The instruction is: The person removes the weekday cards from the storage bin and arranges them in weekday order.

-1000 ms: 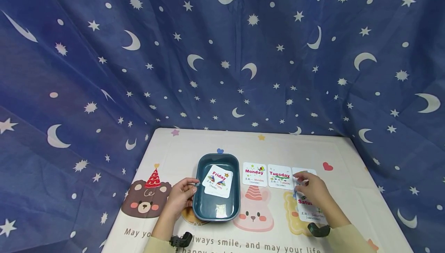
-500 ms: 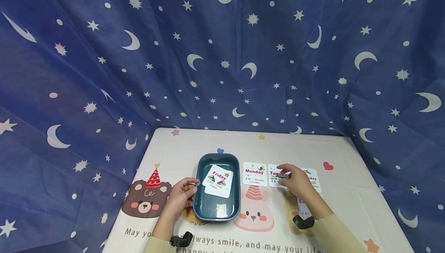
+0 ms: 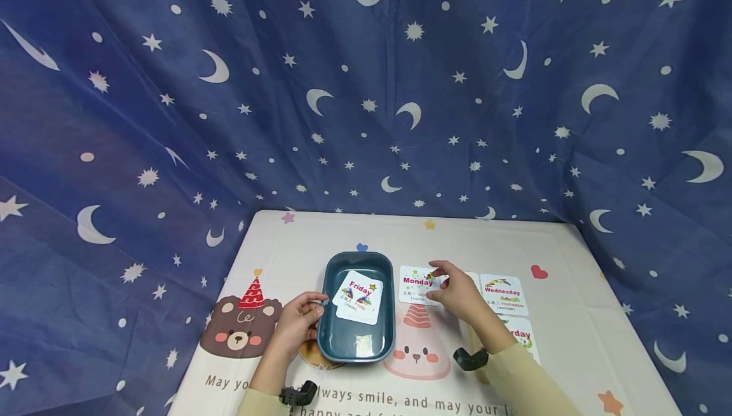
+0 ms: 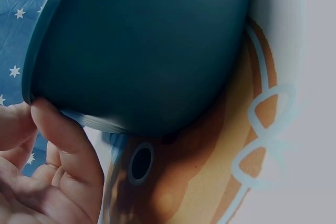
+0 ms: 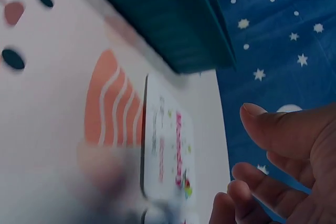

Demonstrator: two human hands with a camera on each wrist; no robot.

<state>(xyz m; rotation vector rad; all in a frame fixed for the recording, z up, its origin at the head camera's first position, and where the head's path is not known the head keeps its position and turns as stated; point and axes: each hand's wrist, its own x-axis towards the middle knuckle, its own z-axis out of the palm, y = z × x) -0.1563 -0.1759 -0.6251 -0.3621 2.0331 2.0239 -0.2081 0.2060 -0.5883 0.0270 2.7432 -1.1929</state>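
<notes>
A dark teal tray [image 3: 357,345] stands on the table, with a Friday card [image 3: 360,295] on top of at least one more card inside it. My left hand [image 3: 297,324] pinches the tray's left rim, as the left wrist view shows at close range. Right of the tray lie a Monday card [image 3: 414,286], a Tuesday card [image 3: 473,278] and a Wednesday card [image 3: 504,295] in a row. Below Wednesday is a Saturday card [image 3: 523,333], partly covered by my forearm. My right hand [image 3: 457,289] hovers over Monday and Tuesday, fingers apart and holding nothing; it hides most of Tuesday.
A white tablecloth [image 3: 332,228] printed with animals, hearts and lettering covers the table. Behind and to the left hangs a blue curtain [image 3: 274,149] with moons and stars. Each wrist wears a black camera.
My right hand has moved left from the Wednesday card, past Tuesday, to the Monday card. Wednesday and more of Saturday now show. My left hand and the tray stay put.
</notes>
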